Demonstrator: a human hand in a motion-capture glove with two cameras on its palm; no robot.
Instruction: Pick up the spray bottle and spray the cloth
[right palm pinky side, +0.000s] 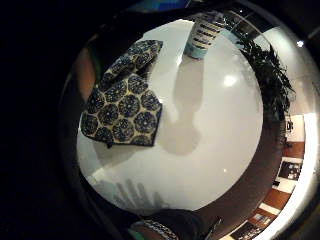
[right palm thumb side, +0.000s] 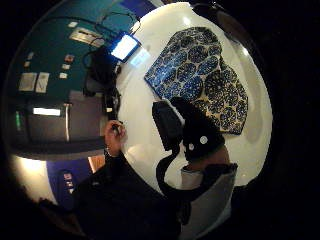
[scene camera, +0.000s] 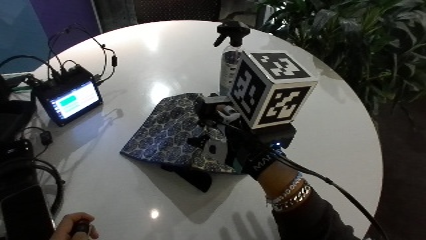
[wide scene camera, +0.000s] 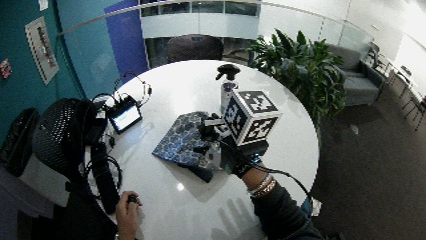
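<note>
- Far left on the round white counter (scene camera: 160, 55): one small screen device (scene camera: 68, 97), lit, cables trailing from it.
- Low at the near-left edge: one bare hand (scene camera: 74, 227), curled round a small dark object.
- Centre: one cloth (scene camera: 170, 132), dark blue with a pale rosette pattern, folded, lying flat on the counter; also plain in the little finger side palm view (right palm pinky side: 122, 100) and the thumb side palm view (right palm thumb side: 202, 75).
- Just right of centre: one gloved right hand (scene camera: 236, 145), held above the near-right part of the cloth, palm down; cannot tell whether the grip is spread or pressed together, fingers hidden behind the gear on the hand. Nothing seen held in it.
- Beyond the hand, toward the far side: one spray bottle (scene camera: 231, 50), upright on the counter just past the far edge of the cloth, clear body, black trigger head, apart from the hand. In the little finger side palm view, label (right palm pinky side: 203, 35) with dark stripes and a pale blue base.
- Far right, off the counter: leafy green plants (scene camera: 346, 45).
</note>
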